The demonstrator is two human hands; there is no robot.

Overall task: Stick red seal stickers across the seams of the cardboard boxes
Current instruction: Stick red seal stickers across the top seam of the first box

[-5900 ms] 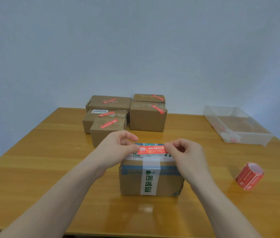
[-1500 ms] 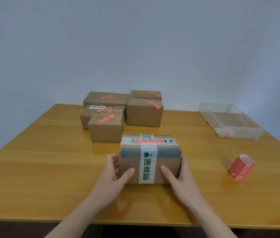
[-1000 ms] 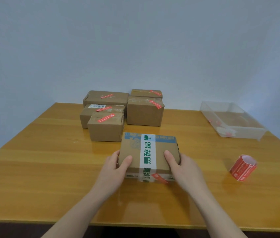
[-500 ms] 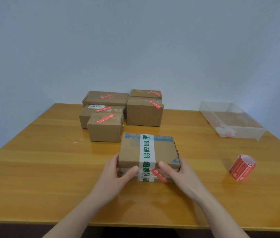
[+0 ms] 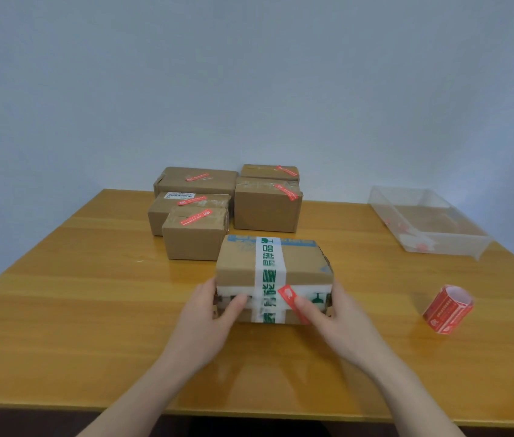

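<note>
A cardboard box [image 5: 239,263] wrapped with white tape bearing green print stands near the table's front middle. A red seal sticker [image 5: 287,296] lies slanted across the seam on its near face. My left hand [image 5: 208,320] grips the box's left end, thumb on the near face. My right hand [image 5: 340,323] grips the right end, and its thumb covers the sticker's lower part. A roll of red seal stickers [image 5: 446,309] lies on its side to the right.
Several sealed cardboard boxes [image 5: 217,206] with red stickers stand in a group behind. A clear plastic tray [image 5: 432,222] holding scraps sits at the back right. The wooden table [image 5: 75,310] ends at a near edge just below my wrists.
The box was tipped toward me, so the face with the red sticker went from the top to the near side. Both hands shifted along the box ends, the right thumb onto the sticker.
</note>
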